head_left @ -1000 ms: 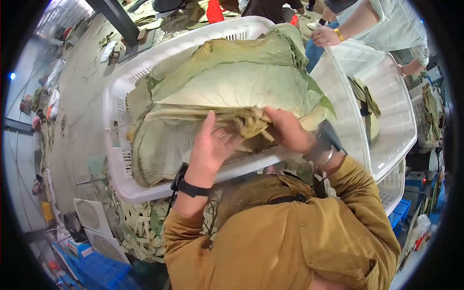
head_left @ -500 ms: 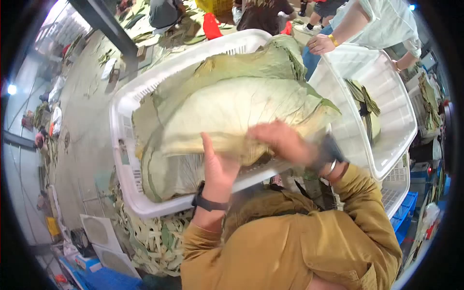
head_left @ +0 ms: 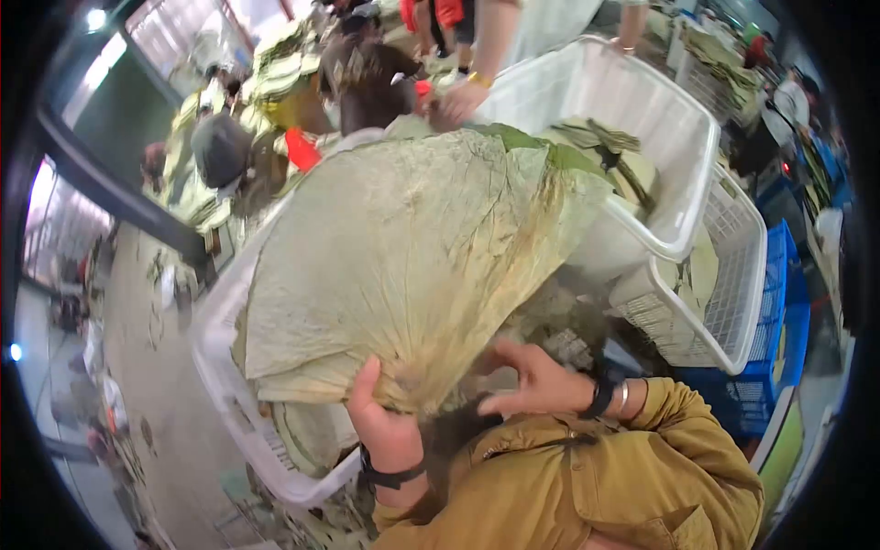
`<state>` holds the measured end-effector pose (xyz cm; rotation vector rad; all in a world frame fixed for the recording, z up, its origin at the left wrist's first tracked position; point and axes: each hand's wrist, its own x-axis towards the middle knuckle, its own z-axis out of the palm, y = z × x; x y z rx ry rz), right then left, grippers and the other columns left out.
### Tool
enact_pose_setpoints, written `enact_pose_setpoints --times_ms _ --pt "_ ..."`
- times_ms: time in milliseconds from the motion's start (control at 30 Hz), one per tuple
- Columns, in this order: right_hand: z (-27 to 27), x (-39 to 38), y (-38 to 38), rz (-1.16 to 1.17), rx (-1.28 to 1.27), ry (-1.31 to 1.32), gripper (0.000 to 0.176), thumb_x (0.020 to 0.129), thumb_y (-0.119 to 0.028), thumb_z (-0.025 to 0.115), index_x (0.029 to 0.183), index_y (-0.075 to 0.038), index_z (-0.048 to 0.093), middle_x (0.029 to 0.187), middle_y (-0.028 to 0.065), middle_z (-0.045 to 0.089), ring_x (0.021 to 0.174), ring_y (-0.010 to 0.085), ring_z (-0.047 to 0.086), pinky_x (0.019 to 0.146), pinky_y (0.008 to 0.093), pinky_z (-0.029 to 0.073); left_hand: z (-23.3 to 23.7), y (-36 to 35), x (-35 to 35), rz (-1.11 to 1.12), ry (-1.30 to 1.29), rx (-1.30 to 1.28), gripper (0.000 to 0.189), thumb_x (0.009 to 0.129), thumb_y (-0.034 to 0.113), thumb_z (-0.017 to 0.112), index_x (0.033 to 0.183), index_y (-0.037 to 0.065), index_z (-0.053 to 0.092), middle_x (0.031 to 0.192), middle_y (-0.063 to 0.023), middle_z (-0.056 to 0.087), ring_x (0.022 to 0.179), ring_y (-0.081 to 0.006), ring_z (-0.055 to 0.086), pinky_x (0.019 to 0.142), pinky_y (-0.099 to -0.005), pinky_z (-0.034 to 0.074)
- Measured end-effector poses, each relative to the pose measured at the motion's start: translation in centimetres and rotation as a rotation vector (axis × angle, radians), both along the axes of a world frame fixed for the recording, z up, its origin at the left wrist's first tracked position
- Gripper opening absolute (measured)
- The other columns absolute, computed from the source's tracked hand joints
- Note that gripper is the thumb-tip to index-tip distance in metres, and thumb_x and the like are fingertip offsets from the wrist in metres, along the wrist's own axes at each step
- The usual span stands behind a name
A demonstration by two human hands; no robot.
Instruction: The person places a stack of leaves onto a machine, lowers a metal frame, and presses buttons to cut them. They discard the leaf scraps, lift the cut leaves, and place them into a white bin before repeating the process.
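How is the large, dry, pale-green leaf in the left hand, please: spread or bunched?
Spread: the leaf fans broadly from the left hand, its creases radiating; I cannot tell whether it's doubled.

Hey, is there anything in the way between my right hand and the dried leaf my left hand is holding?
Nothing visible. The right hand is beside the lower right edge of the dried leaf; blur hides whether they touch. The left hand grips farther left.
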<state>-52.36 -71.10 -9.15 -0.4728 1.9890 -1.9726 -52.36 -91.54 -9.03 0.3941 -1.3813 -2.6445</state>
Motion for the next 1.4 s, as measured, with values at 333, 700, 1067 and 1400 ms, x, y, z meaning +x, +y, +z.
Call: enact_pose_setpoints --times_ms 333,700,1067,1400 --pt "8.2 15.0 16.6 -0.979 -0.955 0.034 0.04 0.091 -0.026 0.062 0.124 -0.007 0.05 0.119 0.0074 0.058 0.106 0.0213 0.058 0.092 0.0398 0.047 1.4 18.4 9.2 -0.435 0.393 -0.291 0.036 0.093 0.018 0.051 0.12 -0.005 0.053 0.12 -0.0119 0.056 0.11 -0.0211 0.053 0.097 -0.0357 0.042" --pt "10.0 38.3 31.7 -1.443 -0.717 1.006 0.045 0.087 -0.005 0.063 0.129 -0.005 0.047 0.13 0.018 0.047 0.118 0.0377 0.047 0.1 0.044 0.037 9.3 41.9 22.2 -1.044 0.294 0.762 0.078 0.085 0.06 0.057 0.143 0.012 0.034 0.144 -0.0084 0.037 0.129 -0.0305 0.037 0.106 -0.0473 0.032" --pt "12.0 58.3 36.3 -1.744 -0.584 1.289 0.053 0.096 -0.037 0.051 0.139 -0.008 0.039 0.139 0.0062 0.047 0.129 0.026 0.042 0.109 0.0433 0.031 13.5 60.6 36.8 -1.788 0.129 1.081 0.059 0.09 0.05 0.056 0.133 0.01 0.048 0.138 -0.0058 0.046 0.126 -0.0261 0.041 0.107 -0.0451 0.032" --pt "10.0 69.0 37.2 -2.006 -0.492 1.398 0.055 0.087 -0.026 0.068 0.132 -0.005 0.046 0.134 0.0101 0.052 0.123 0.0261 0.049 0.105 0.0441 0.038 11.5 75.0 49.0 -2.309 -0.525 0.931 0.072 0.074 0.046 0.077 0.131 0.012 0.051 0.134 -0.0042 0.051 0.123 -0.0259 0.044 0.108 -0.0463 0.031"
